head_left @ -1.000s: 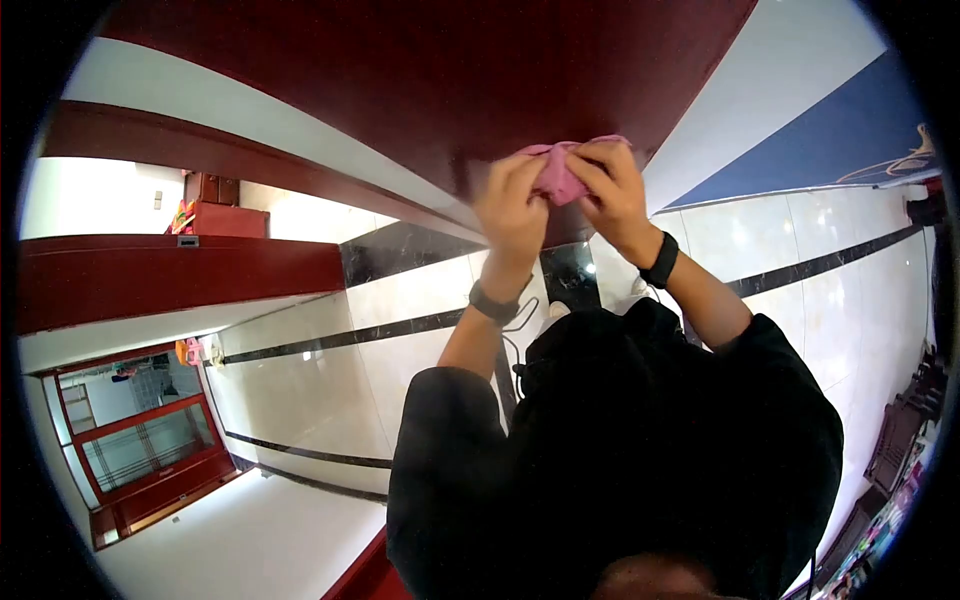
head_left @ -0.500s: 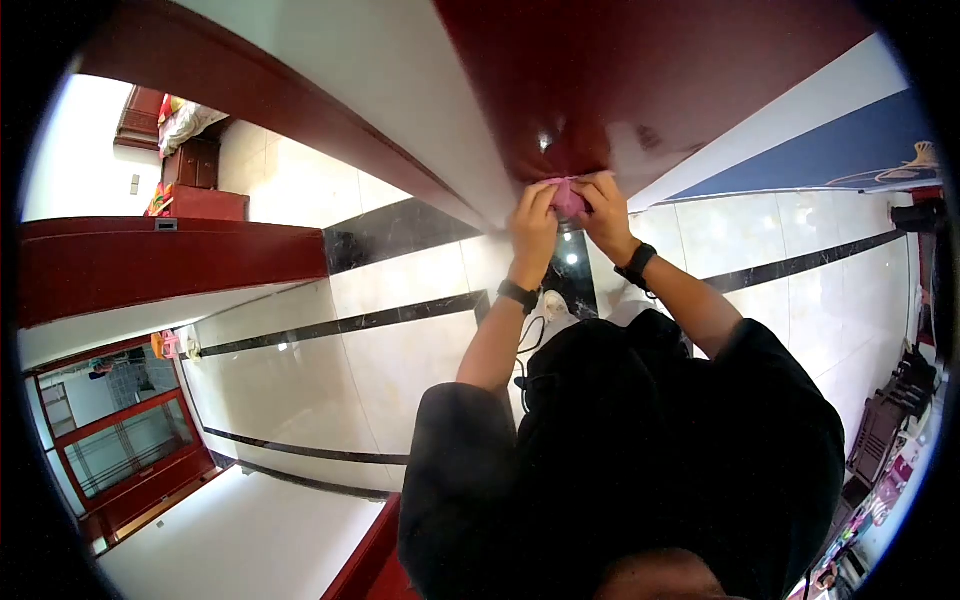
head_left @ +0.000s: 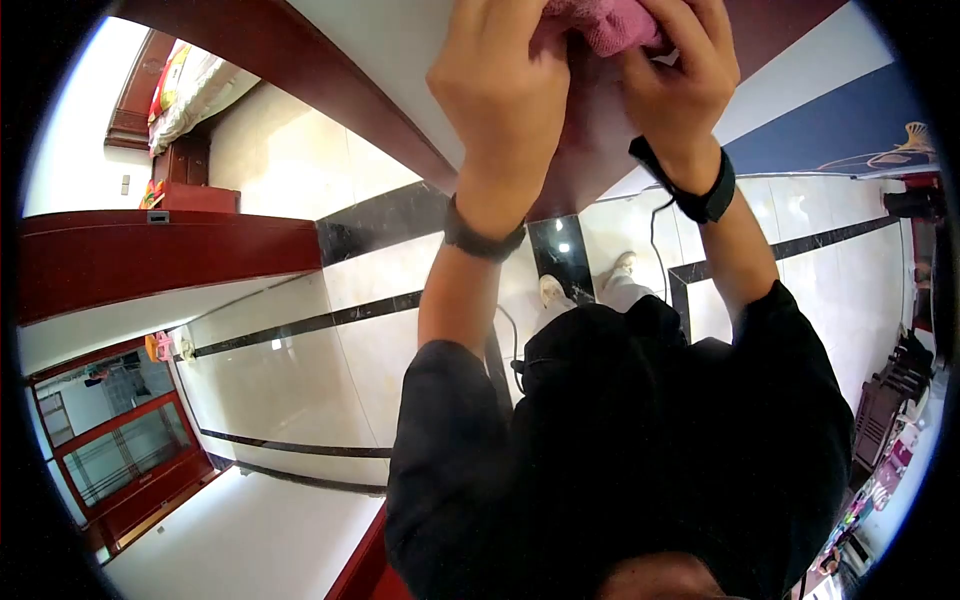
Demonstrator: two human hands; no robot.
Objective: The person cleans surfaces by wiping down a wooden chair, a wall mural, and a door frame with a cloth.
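A bunched pink cloth (head_left: 612, 24) is at the top edge of the head view, held between both hands. My left hand (head_left: 505, 85) grips its left side, fingers curled and partly cut off by the frame. On the other side my right hand (head_left: 685, 80) has its fingers bent round the cloth. Behind them rises a glossy dark red surface (head_left: 590, 150). Black bands circle both wrists. Whether the cloth touches the red surface cannot be made out.
A red door edge (head_left: 180, 260) juts in from the left, beside a doorway showing a bed (head_left: 200, 95). White tiled floor (head_left: 290, 370) with black strips lies below. Dark chairs (head_left: 880, 410) stand at the far right. A thin black cable hangs near the right wrist.
Both hands have come up to the top of the view with the cloth and look much larger. Both shoes now show on the floor. The cloth has stayed in both hands.
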